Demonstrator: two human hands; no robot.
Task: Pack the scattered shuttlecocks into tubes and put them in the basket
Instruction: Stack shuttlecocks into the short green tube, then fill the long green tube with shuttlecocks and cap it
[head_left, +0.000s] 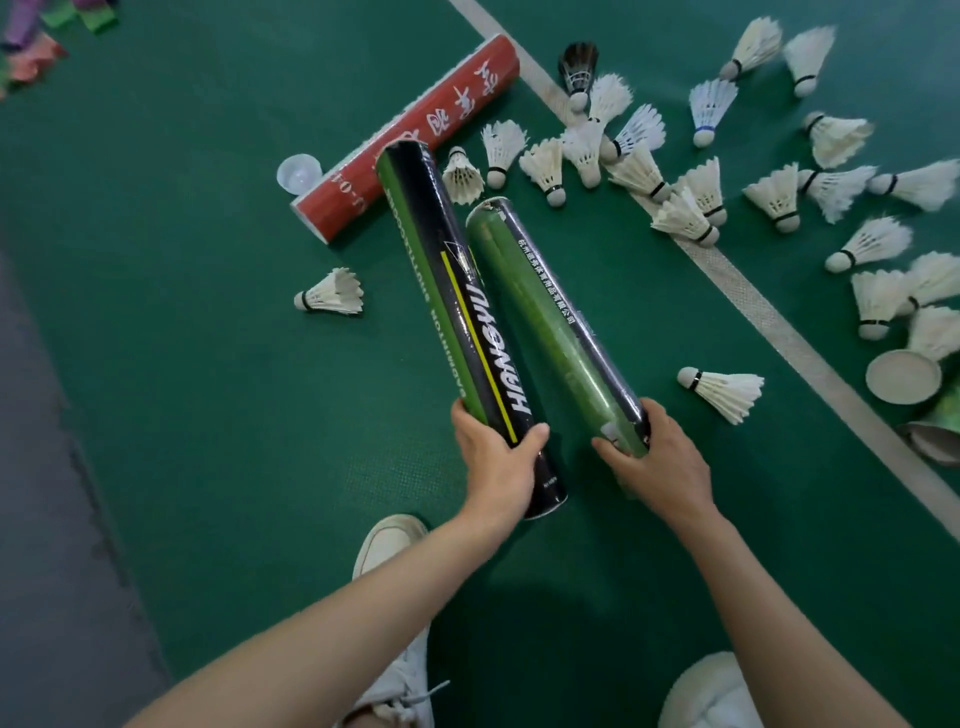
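2 long cardboard tubes are held side by side over the green court floor (208, 364). The black tube with a green band and yellow stripe (447, 291) is gripped near its lower end by the left hand (498, 462). The green, plastic-wrapped tube (540, 312) is gripped likewise by the right hand (654, 457), fingers curled round each. A red cylindrical tube (415, 135) lies beyond, and white feather shuttlecocks (639, 171) are scattered to the right.

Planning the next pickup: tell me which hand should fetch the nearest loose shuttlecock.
Right. The right hand, gripping the green tube, lies nearest the shuttlecock just right of it; the left hand, holding the black tube, is farther off.
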